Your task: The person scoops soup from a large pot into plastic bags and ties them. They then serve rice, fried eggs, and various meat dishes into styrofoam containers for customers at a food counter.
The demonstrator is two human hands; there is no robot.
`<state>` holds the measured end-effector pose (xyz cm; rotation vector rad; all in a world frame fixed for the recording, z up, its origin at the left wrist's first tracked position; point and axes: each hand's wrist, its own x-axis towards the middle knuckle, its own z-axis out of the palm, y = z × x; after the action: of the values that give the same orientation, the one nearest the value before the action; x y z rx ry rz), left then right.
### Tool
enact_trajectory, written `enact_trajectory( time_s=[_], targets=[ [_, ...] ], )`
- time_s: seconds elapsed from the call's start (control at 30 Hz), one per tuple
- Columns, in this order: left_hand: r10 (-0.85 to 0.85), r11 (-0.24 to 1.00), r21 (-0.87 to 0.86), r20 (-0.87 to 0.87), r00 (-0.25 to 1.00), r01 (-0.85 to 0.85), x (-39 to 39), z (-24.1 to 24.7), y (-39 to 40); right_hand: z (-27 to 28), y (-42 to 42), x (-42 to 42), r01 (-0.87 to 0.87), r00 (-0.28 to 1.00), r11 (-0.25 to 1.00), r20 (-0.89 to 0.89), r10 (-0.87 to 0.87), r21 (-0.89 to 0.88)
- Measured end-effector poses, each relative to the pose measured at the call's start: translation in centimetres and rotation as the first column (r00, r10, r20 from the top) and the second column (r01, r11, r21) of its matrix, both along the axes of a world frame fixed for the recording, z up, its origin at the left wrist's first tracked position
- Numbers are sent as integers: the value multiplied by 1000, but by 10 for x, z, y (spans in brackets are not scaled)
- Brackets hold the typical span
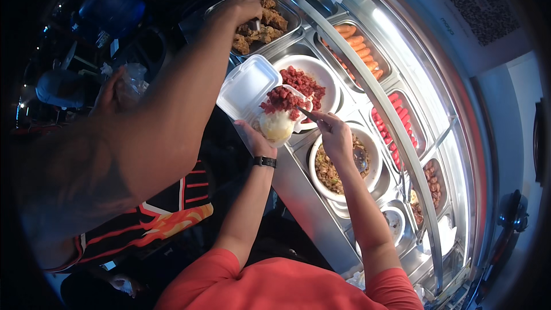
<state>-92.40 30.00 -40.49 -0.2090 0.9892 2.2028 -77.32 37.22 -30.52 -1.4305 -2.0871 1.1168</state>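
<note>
My left hand [259,139], with a black watch at the wrist, holds up an open white foam food box [250,82] from below. White rice [277,124] lies in the box, with a yellowish patch on it and red chopped meat [282,99] on top. My right hand [335,131] grips the handle of a metal serving spoon [306,113], whose tip is at the red meat in the box. Just behind the box stands a round white bowl [333,84] with more of the red meat.
A co-worker's arm [172,94] reaches across from the left to a tray of fried chicken [271,19]. Trays of orange sausages [359,47] and red hotdogs [402,116] lie beyond a curved metal rail [366,69]. A bowl of chopped food [329,172] is under my right forearm.
</note>
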Motion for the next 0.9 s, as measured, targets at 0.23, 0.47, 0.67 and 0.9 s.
enact_trajectory(
  time_s=[0.23, 0.47, 0.67, 0.9],
  targets=[
    [-37, 999, 30, 17, 999, 36, -12, -7, -2, -9, 4, 4, 66, 995, 994, -74, -59, 90],
    [-10, 969, 247, 23, 1000, 4, -21, -30, 7, -12, 0, 5, 89, 993, 992, -89, -82, 88],
    [3, 998, -57, 45, 999, 0, 3, 10, 1, -11, -3, 6, 125, 983, 990, -147, -113, 72],
    [-58, 998, 26, 20, 998, 57, -8, -14, -4, -20, 12, 14, 183, 896, 973, -382, -225, -144]
  ],
)
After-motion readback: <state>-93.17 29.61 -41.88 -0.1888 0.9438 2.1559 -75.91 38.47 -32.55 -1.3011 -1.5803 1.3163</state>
